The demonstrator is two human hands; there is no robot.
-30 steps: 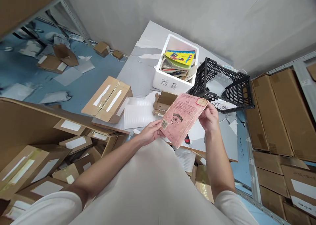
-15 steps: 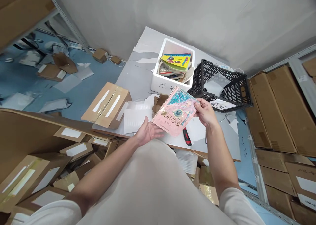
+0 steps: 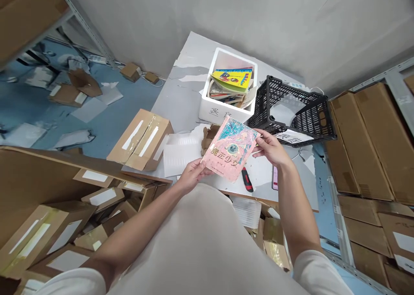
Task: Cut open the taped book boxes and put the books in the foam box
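Note:
A pink book (image 3: 230,150) with a blue picture and Chinese title is held up over the table's near edge, its cover facing me. My left hand (image 3: 193,174) pinches its lower left corner, thumb on the cover. My right hand (image 3: 270,146) grips the upper right edge between thumb and fingers. Just behind the book stands a white foam box (image 3: 210,109) with several books inside, a yellow one (image 3: 233,78) on top. Partly covered by the book, a red and black tool handle (image 3: 247,179) lies on the table.
A black plastic crate (image 3: 268,101) stands right of the foam box. On the table's left are a taped carton (image 3: 142,137) and white foam wrap (image 3: 181,150). A phone (image 3: 274,177) lies near my right forearm. Cartons (image 3: 371,135) fill the right shelf; more boxes (image 3: 54,226) are piled lower left.
My left hand has closed from an open palm onto the book's lower left corner. The right hand keeps its hold. More of the phone shows now.

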